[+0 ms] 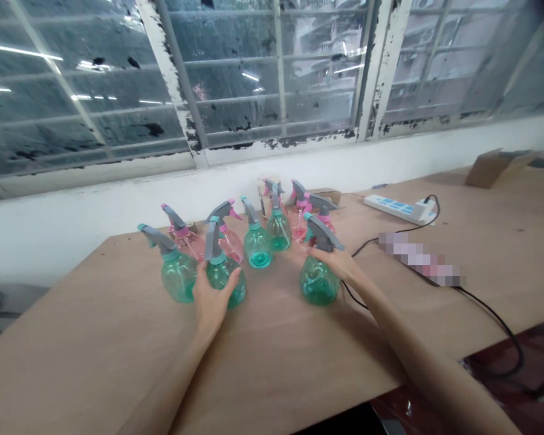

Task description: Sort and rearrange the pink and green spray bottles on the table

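Left hand: the bare left hand (211, 299) was curled around the round green clear-plastic spray bottle (221, 270), thumb on its right side; the bottle was upright on the brown tabletop (258, 374).
Right hand: the bare right hand (333, 260) had its fingers wrapped around the neck of a second green spray bottle (318, 285), under the grey trigger head (325, 234).
Left end: a third green spray bottle (178, 279) stood just beside the left-held one, pink-collared clear bottles (231, 241) behind.
Between hands: two green-tinted bottles (257, 246) stood upright, liquid low inside.
Right side: a white power strip (396, 209) lay near the wall (236, 181).
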Action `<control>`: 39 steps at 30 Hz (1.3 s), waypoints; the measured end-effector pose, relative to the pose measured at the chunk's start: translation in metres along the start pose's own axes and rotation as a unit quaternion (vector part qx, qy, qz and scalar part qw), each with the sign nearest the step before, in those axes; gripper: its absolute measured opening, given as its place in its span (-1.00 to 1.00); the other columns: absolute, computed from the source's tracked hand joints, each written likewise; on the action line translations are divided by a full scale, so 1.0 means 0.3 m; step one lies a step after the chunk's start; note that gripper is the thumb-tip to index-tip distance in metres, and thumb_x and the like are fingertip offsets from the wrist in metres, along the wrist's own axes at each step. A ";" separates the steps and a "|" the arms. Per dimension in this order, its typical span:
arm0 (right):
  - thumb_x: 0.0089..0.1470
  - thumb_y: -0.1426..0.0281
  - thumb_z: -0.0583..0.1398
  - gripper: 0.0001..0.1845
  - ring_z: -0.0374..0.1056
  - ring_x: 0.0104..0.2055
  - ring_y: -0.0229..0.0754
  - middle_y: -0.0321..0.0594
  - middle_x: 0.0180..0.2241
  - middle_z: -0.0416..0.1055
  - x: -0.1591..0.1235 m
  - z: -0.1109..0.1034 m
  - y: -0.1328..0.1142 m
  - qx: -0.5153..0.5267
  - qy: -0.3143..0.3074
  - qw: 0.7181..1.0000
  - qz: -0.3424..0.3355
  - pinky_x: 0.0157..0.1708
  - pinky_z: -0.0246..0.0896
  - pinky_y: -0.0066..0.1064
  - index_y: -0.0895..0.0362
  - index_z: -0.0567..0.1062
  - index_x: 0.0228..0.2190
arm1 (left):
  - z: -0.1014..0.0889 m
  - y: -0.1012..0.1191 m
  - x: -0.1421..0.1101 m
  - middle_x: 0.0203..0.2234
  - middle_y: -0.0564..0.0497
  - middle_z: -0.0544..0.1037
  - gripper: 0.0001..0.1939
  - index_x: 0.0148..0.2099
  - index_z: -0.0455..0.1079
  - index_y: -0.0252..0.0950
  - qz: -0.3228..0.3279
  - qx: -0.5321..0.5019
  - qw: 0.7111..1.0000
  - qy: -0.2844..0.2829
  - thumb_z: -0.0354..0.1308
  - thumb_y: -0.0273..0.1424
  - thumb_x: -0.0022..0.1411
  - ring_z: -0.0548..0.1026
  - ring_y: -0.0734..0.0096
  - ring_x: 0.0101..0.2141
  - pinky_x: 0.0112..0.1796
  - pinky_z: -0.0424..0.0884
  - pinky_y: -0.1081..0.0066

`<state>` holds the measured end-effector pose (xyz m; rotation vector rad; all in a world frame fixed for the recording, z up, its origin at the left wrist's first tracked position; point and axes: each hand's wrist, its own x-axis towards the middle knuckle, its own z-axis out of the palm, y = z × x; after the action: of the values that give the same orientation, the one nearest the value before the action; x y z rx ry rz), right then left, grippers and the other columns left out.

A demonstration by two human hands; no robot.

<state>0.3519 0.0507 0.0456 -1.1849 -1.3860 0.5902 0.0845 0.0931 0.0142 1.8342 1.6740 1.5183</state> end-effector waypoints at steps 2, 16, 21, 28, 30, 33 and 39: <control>-0.12 0.21 0.24 -0.69 0.42 -0.26 -0.06 -0.28 -0.36 0.47 0.001 0.005 0.008 0.011 -0.002 1.000 -0.001 -0.18 0.34 -0.19 0.02 0.47 -0.27 | -0.001 0.001 0.002 -0.02 -0.16 0.46 -0.28 0.11 0.24 -0.26 0.003 0.003 1.000 -0.004 0.26 -0.02 -0.03 0.40 0.02 0.03 0.02 0.32 0.10; -0.10 0.15 0.27 -0.59 0.39 -0.06 0.00 -0.21 -0.05 0.46 -0.006 0.011 0.014 0.019 -0.007 1.000 -0.011 -0.02 0.26 -0.14 0.01 0.47 -0.17 | -0.011 0.005 0.009 -0.06 -0.16 0.48 -0.31 0.09 0.24 -0.27 0.018 0.013 0.999 -0.030 0.24 -0.03 -0.02 0.44 0.03 -0.02 -0.02 0.35 0.11; -0.12 0.16 0.27 -0.71 0.36 0.00 0.02 -0.20 0.05 0.40 -0.006 0.011 0.021 0.018 -0.004 1.000 -0.016 0.00 0.23 -0.14 0.03 0.48 -0.33 | -0.014 0.005 0.011 -0.07 -0.16 0.48 -0.31 0.08 0.23 -0.27 0.021 0.011 0.999 -0.034 0.23 -0.01 -0.02 0.45 0.04 -0.03 -0.04 0.36 0.11; -0.13 0.19 0.26 -0.66 0.40 -0.10 0.00 -0.21 -0.24 0.50 -0.008 0.010 -0.002 0.008 -0.005 1.000 0.018 -0.05 0.24 -0.14 0.03 0.47 -0.26 | -0.015 -0.002 0.014 -0.11 -0.14 0.49 -0.33 0.06 0.23 -0.26 0.027 0.020 0.999 -0.034 0.23 -0.01 -0.01 0.47 0.06 -0.07 -0.07 0.37 0.13; -0.13 0.17 0.26 -0.63 0.41 -0.15 -0.02 -0.24 -0.30 0.50 -0.010 0.008 -0.010 0.001 -0.006 1.000 0.028 -0.09 0.25 -0.16 0.03 0.47 -0.24 | -0.013 -0.005 0.013 -0.12 -0.14 0.50 -0.34 0.05 0.24 -0.26 0.032 0.017 0.999 -0.033 0.23 -0.01 -0.01 0.47 0.06 -0.08 -0.08 0.38 0.14; -0.14 0.14 0.25 -0.69 0.41 -0.23 -0.04 -0.25 -0.34 0.49 -0.015 0.001 -0.020 -0.014 -0.015 0.999 0.033 -0.16 0.26 -0.20 0.04 0.47 -0.35 | -0.011 -0.004 0.009 -0.14 -0.12 0.51 -0.36 0.04 0.25 -0.26 0.038 0.011 0.999 -0.035 0.24 -0.02 -0.01 0.49 0.07 -0.10 -0.10 0.39 0.14; -0.19 0.19 0.21 -0.81 0.35 -0.41 -0.09 -0.33 -0.56 0.39 -0.028 -0.015 -0.030 -0.052 -0.013 0.997 0.057 -0.35 0.26 -0.29 0.04 0.43 -0.54 | -0.009 0.002 0.000 -0.13 -0.12 0.51 -0.38 0.04 0.27 -0.26 0.051 0.005 0.998 -0.036 0.23 -0.04 0.01 0.49 0.11 -0.10 -0.09 0.39 0.18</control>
<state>0.3519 0.0389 0.0508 -1.3504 -1.3921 0.6206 0.0828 0.0917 0.0159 1.9829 1.5821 1.4649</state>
